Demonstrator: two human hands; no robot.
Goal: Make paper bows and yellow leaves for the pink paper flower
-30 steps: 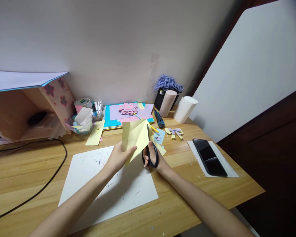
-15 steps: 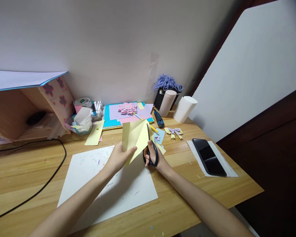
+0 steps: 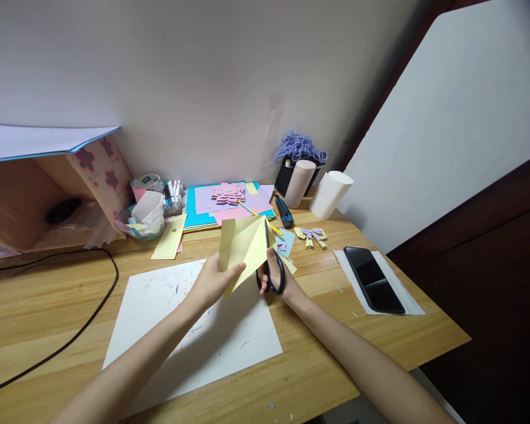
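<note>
My left hand [image 3: 214, 280] is closed on a creased sheet of pale yellow paper [image 3: 245, 250], thumb on its front face, holding it up above the table. A pair of black-handled scissors [image 3: 277, 280] is gripped in my right hand [image 3: 276, 274], with fingers through the loops. The blades point away from me along the right edge of the yellow paper; part of them is hidden by it. Below both hands lies a large white sheet [image 3: 159, 318] with small coloured marks. Behind the scissors are paper scraps [image 3: 287, 237] in light blue and yellow.
Farther back are stacked coloured papers [image 3: 198, 212], a pink layered paper piece [image 3: 228, 193], a blue utility knife [image 3: 284, 212] and a white roll [image 3: 331, 195]. A paper bow [image 3: 311, 235] and a phone [image 3: 373, 280] lie right. A black cable [image 3: 110, 294] curves left.
The scissors in my right hand have turned slightly and shifted a little to the right, with the handles spread wider. My left hand and the yellow paper stay nearly still.
</note>
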